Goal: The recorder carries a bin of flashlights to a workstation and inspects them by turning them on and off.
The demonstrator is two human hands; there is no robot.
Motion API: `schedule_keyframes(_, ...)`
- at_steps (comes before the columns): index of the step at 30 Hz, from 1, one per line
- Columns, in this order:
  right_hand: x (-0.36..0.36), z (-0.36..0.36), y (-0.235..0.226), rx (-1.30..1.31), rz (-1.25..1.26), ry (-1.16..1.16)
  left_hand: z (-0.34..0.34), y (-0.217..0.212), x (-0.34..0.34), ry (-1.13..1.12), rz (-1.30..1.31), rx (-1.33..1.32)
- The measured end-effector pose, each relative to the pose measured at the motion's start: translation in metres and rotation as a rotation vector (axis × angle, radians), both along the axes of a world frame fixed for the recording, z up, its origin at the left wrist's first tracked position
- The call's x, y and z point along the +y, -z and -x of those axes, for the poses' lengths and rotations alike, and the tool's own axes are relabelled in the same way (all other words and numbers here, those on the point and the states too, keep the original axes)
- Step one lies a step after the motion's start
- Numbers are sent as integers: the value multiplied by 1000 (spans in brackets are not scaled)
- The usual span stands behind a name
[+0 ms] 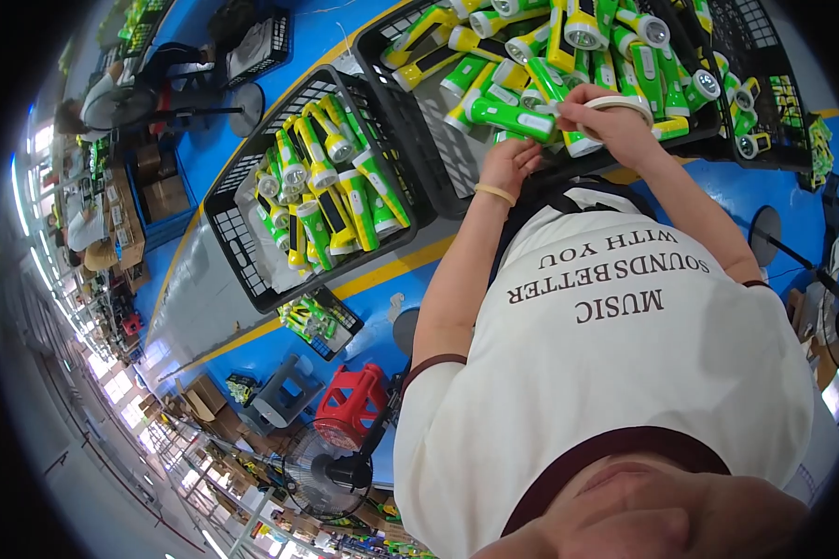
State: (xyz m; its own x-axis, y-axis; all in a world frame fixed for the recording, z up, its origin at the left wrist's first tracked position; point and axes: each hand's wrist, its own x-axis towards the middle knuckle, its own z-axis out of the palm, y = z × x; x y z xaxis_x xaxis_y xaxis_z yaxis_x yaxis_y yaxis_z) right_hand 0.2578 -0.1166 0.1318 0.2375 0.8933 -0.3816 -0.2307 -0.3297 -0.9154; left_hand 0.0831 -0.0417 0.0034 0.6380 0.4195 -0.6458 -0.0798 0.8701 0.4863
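Observation:
My left hand (510, 170), with a tan band at its wrist, closes its fingers on a green flashlight (510, 117). The flashlight lies crosswise over the near side of a black crate (435, 166), above many other flashlights. My right hand (617, 129) is closed, with a whitish roll of tape (622, 102) held at it. Its fingertips are at the right end of the green flashlight, and whatever is pinched there is too small to make out. Green-and-white and yellow flashlights (583, 30) fill the crate beyond both hands.
A second black crate (238, 244) of green and yellow flashlights stands to the left. Another crate (783, 102) is at the right. A smaller crate (340, 337), a red stool (352, 405) and a fan (322, 470) stand at lower left. Farther left, a person (93, 98) sits near another fan.

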Motion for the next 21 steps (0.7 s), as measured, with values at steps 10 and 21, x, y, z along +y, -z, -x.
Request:
schedule_keyframes(10,2,1,15,-80,-73,41,-15,-4,33,369,-889,981)
schedule_keyframes(21,-6,0,21,92,-84,96,-30,70,69,-43,-375,726)
